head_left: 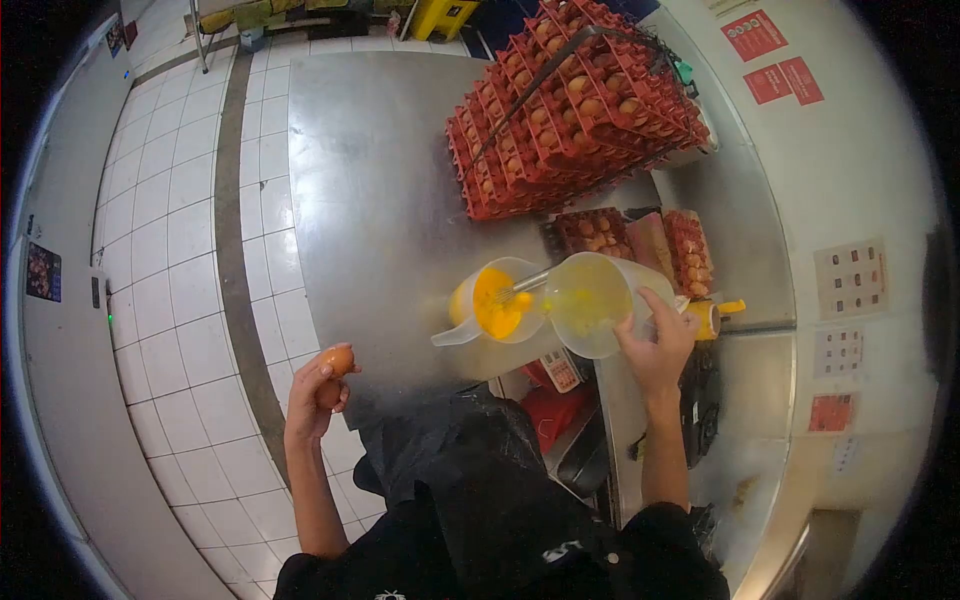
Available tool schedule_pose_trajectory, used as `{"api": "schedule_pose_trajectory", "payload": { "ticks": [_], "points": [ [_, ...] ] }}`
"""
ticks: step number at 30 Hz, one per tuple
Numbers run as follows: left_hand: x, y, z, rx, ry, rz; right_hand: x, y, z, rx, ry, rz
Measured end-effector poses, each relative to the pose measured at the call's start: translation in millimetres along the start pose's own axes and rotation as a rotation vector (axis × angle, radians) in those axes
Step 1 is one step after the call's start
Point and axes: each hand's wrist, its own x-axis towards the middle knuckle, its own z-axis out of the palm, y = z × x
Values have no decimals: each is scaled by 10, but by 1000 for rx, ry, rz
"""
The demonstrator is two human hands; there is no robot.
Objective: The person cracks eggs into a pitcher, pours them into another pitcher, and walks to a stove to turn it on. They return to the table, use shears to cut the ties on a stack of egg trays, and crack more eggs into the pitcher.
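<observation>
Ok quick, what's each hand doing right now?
Left hand: closed around a brown egg, held out over the floor.
Right hand: gripping the tilted clear jug beside the jug of yolks.

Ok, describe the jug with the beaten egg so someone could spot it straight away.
Find the steel table carrying the tall stack of red egg trays. Near its front edge stand two plastic jugs side by side. The jug with beaten egg is the left one, bright yellow inside with a whisk resting in it.

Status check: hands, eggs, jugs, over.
Left hand holds a brown egg off the counter's edge. Right hand grips the tilted clear jug beside the yolk jug. Nothing between them.
</observation>
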Motion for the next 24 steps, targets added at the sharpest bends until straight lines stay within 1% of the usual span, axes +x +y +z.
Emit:
{"api": "schedule_pose_trajectory", "payload": {
  "ticks": [10,13,16,17,19,22,24],
  "points": [
    [6,-36,-21,-6,-12,26,139,-127,-260,-33,61,-85],
    [-8,-49,-15,-24,7,20,176,-130,-351,-29,109,-114],
    [-20,-53,-7,-21,15,6,144,-73,-372,-65,127,-109],
    [-23,-54,-7,-14,15,2,128,-60,-338,-34,146,-89],
    [-16,-92,-47,-28,-9,3,25,-26,-181,29,187,-39],
    [-62,-67,-30,-22,-11,5,-372,56,248,120,196,171],
    [-59,-36,19,-9,-10,6,-779,92,578,320,184,512]
  ]
}}
